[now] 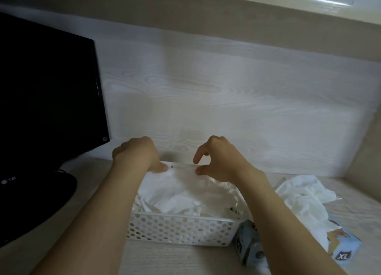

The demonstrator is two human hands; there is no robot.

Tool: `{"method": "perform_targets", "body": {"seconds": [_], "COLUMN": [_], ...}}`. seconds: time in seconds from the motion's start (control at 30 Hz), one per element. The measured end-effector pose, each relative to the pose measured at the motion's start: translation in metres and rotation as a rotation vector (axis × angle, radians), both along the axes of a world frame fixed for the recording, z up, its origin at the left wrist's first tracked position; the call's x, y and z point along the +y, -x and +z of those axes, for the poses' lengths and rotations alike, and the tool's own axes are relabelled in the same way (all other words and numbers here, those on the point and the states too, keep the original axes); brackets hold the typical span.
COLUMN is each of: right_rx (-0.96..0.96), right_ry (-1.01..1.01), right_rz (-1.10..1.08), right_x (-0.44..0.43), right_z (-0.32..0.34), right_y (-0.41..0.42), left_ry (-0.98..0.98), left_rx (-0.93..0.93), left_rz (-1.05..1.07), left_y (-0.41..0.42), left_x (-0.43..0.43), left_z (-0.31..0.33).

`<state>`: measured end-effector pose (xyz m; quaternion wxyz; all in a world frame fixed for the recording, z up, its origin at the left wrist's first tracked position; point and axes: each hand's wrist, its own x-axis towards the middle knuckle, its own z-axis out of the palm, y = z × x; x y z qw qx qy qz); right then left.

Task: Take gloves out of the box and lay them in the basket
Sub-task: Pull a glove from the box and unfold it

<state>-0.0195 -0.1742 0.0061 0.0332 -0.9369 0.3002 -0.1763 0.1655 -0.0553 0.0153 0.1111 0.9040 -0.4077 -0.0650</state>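
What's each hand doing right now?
Left hand: curled at the far edge of the gloves; grip cannot be told.
Right hand: open, thumb and forefinger apart, holding nothing.

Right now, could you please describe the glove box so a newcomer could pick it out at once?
Start at the black LG monitor on the left and move right past the white perforated basket. The glove box lies just beyond it, toward the near edge. It alone is printed light-blue cardboard marked XL, with white gloves spilling out.
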Motion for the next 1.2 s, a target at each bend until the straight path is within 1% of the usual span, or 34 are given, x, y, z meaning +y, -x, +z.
{"method": "perform_targets", "body": {"seconds": [0.03, 0.07, 0.1, 0.13, 0.2, 0.23, 0.27, 0.3, 0.4, 0.53, 0.6, 0.67, 0.7, 0.73, 0.8, 0.87, 0.97, 1.07, 1.13, 1.2], "right_rx": [-0.013, -0.012, 0.029, 0.119, 0.364, 0.447, 0.485, 0.486, 0.412, 0.285, 0.249, 0.335, 0.428, 0.498, 0.537, 0.458, 0.293, 0.053, -0.142, -0.324], "right_ry": [-0.017, -0.08, -0.16, -0.221, -0.233, -0.235, -0.242, -0.249, -0.26, -0.213, -0.154, -0.116, -0.123, -0.128, -0.134, -0.123, -0.096, -0.012, 0.071, 0.1], "right_rz": [0.049, 0.082, 0.085, 0.063, 0.006, 0.001, 0.012, 0.025, 0.013, 0.021, 0.001, -0.052, -0.072, -0.081, -0.091, -0.086, -0.096, -0.168, -0.261, -0.344], "right_x": [0.003, 0.006, 0.01, 0.014, 0.019, 0.021, 0.022, 0.022, 0.018, 0.02, 0.02, 0.019, 0.021, 0.021, 0.023, 0.024, 0.025, 0.026, 0.025, 0.024], "right_z": [0.003, 0.007, 0.01, 0.012, 0.011, 0.009, 0.007, 0.006, 0.008, 0.012, 0.012, 0.01, 0.009, 0.008, 0.011, 0.02, 0.03, 0.028, 0.021, 0.014], "right_y": [0.001, 0.002, 0.003, 0.004, 0.002, 0.0, -0.001, -0.001, 0.003, 0.005, 0.003, 0.002, 0.001, 0.002, 0.003, 0.004, 0.013, 0.031, 0.046, 0.062], "left_ry": [0.005, -0.013, -0.036, -0.057, -0.11, -0.146, -0.198, -0.262, -0.437, -0.501, -0.512, -0.511, -0.5, -0.475, -0.384, -0.265, -0.156, -0.058, 0.013, 0.089], "left_rx": [-0.015, -0.045, -0.073, -0.081, -0.043, -0.014, 0.008, 0.028, 0.063, 0.048, 0.04, 0.047, 0.042, 0.017, -0.099, -0.17, -0.177, -0.136, -0.079, -0.017], "left_rz": [-0.01, -0.034, -0.07, -0.121, -0.238, -0.285, -0.318, -0.332, -0.321, -0.303, -0.308, -0.305, -0.307, -0.316, -0.348, -0.384, -0.434, -0.499, -0.591, -0.7], "left_y": [0.005, 0.01, 0.014, 0.017, 0.024, 0.027, 0.032, 0.035, 0.036, 0.032, 0.033, 0.035, 0.037, 0.038, 0.044, 0.051, 0.062, 0.078, 0.094, 0.111], "left_x": [0.0, -0.002, -0.005, -0.009, -0.017, -0.018, -0.019, -0.019, -0.021, -0.02, -0.019, -0.018, -0.018, -0.018, -0.021, -0.023, -0.027, -0.025, -0.021, -0.018], "left_z": [0.002, 0.003, 0.004, 0.006, 0.005, 0.004, 0.003, 0.0, -0.008, -0.009, -0.008, -0.006, -0.006, -0.005, -0.003, 0.0, 0.003, 0.007, 0.011, 0.014]}}
